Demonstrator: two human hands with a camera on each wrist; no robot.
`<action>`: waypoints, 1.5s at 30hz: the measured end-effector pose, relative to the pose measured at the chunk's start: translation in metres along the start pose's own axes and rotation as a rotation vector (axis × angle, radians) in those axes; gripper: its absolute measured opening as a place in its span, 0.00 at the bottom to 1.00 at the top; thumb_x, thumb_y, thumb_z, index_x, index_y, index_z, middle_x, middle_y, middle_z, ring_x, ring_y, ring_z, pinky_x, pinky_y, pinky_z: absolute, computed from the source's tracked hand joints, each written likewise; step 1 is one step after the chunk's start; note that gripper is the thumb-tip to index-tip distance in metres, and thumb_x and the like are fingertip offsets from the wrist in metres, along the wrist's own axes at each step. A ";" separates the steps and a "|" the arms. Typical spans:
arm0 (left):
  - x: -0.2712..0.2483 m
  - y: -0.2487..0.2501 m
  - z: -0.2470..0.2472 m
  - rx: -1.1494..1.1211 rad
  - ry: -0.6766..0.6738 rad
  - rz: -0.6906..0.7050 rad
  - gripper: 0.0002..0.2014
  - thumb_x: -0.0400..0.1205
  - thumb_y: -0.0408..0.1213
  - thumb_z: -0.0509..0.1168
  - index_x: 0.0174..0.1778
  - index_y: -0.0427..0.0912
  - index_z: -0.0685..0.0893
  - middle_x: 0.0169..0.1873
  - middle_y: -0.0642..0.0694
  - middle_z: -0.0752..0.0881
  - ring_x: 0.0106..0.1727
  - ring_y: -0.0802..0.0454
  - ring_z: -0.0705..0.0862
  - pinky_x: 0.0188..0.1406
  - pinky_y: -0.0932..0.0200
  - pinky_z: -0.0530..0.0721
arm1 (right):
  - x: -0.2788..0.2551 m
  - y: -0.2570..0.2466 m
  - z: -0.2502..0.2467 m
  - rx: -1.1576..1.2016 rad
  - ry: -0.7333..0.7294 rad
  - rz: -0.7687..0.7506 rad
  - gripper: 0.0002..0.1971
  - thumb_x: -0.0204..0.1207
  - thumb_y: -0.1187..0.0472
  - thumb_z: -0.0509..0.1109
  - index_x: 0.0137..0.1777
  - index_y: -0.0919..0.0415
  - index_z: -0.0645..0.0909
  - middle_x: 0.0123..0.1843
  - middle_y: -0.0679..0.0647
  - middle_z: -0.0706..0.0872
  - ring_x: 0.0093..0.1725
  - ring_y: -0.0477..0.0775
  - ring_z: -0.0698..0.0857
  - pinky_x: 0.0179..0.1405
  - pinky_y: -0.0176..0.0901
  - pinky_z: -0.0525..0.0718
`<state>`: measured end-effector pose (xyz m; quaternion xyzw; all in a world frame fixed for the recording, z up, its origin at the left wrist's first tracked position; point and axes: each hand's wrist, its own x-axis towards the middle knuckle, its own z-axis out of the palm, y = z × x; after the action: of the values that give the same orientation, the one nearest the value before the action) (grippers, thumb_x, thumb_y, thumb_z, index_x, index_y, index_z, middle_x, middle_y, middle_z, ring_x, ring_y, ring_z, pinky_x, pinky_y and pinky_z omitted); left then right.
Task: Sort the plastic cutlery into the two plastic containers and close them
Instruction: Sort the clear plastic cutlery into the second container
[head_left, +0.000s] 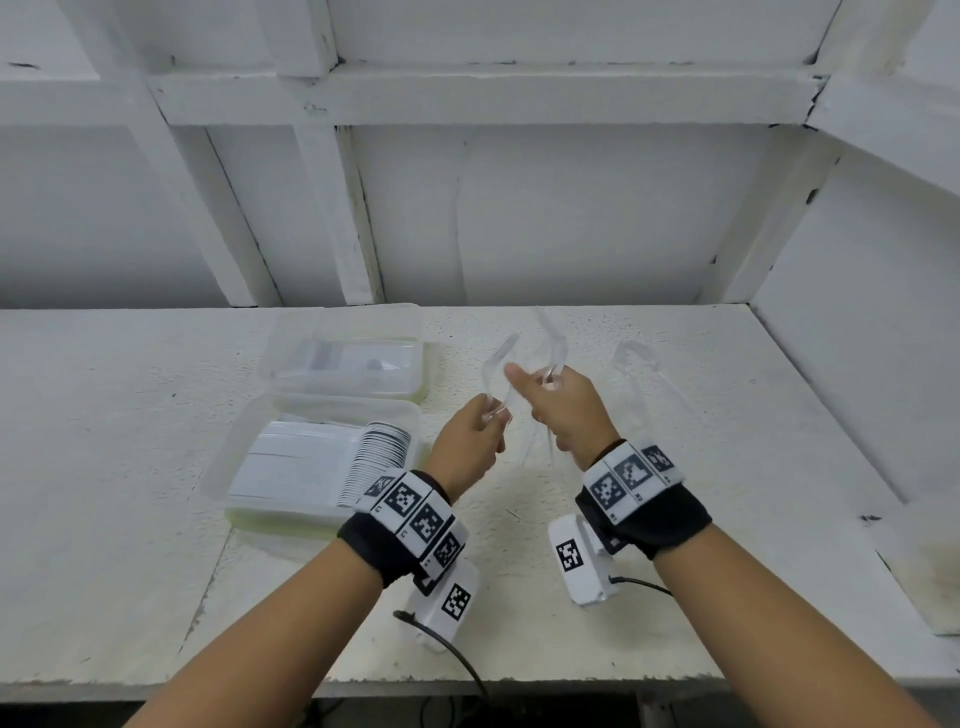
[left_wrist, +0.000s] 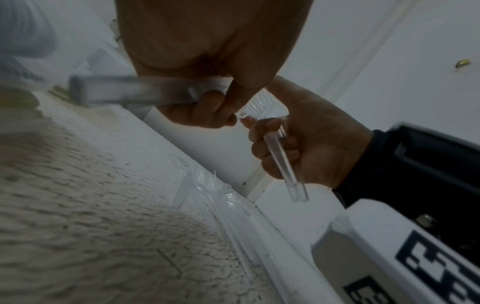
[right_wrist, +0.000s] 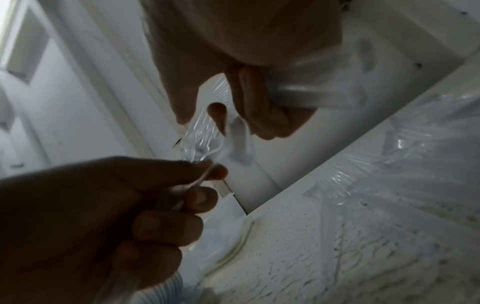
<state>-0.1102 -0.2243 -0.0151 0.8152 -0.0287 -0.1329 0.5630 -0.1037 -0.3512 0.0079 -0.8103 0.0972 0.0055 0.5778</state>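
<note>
Both hands hover close together over the white table (head_left: 675, 519). My left hand (head_left: 470, 436) pinches one clear plastic fork (head_left: 496, 364) by its handle, tines up. My right hand (head_left: 563, 410) grips a small bundle of clear cutlery (head_left: 551, 340). In the right wrist view the left hand (right_wrist: 135, 205) holds the fork (right_wrist: 202, 142) right under the right hand (right_wrist: 262, 107). More loose clear cutlery (head_left: 641, 371) lies on the table to the right. Two open containers stand at left: the far one (head_left: 415, 384) holds clear pieces, the near one (head_left: 244, 431) stacked white spoons.
A white wall with beams rises behind the table, and a side wall closes the right end. Wrist cameras with cables hang under both forearms. The table's front edge runs just below my forearms.
</note>
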 end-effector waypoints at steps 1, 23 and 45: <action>-0.001 -0.001 -0.001 0.025 0.005 0.007 0.07 0.87 0.40 0.54 0.47 0.41 0.73 0.29 0.49 0.77 0.24 0.56 0.70 0.23 0.65 0.67 | 0.000 0.001 0.002 -0.047 0.002 -0.019 0.19 0.73 0.42 0.70 0.47 0.59 0.78 0.39 0.48 0.81 0.38 0.44 0.79 0.34 0.36 0.74; -0.021 0.013 -0.013 -0.410 -0.365 -0.118 0.16 0.88 0.48 0.49 0.55 0.41 0.76 0.22 0.49 0.73 0.19 0.57 0.71 0.18 0.67 0.69 | -0.008 0.011 0.005 0.094 0.068 -0.166 0.10 0.79 0.56 0.67 0.39 0.59 0.74 0.30 0.53 0.77 0.33 0.49 0.78 0.27 0.31 0.73; -0.020 0.005 -0.005 -0.277 -0.084 -0.102 0.18 0.88 0.47 0.47 0.41 0.42 0.75 0.25 0.51 0.67 0.21 0.59 0.64 0.19 0.67 0.64 | -0.016 0.015 0.011 -0.078 0.150 -0.257 0.05 0.77 0.57 0.68 0.44 0.55 0.75 0.27 0.45 0.72 0.27 0.43 0.72 0.31 0.35 0.73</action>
<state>-0.1276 -0.2178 -0.0057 0.7240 0.0076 -0.1980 0.6608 -0.1205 -0.3432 -0.0081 -0.8361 0.0353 -0.1250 0.5330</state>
